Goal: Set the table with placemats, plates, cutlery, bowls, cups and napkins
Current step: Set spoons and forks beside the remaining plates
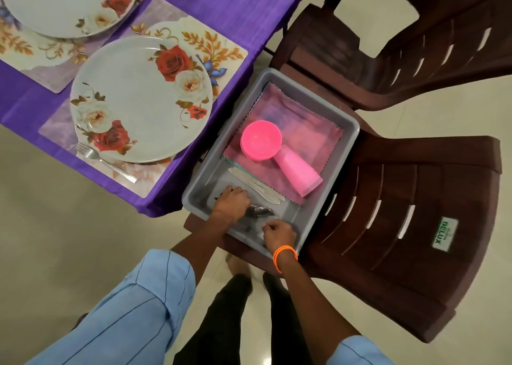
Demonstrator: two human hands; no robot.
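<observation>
A grey tub sits on a brown chair just beside the purple-clothed table, where a rose plate and fork lie on a placemat. A pink bowl and tipped cup lie on the napkin. My left hand curls around dark cutlery in the tub; my right hand is curled beside it, contents unclear.

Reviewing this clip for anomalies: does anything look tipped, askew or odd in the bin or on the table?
The pink cup lies on its side in the grey bin, its narrow end against the upright pink bowl, both on the napkin. Nothing looks spilled or damaged.
</observation>
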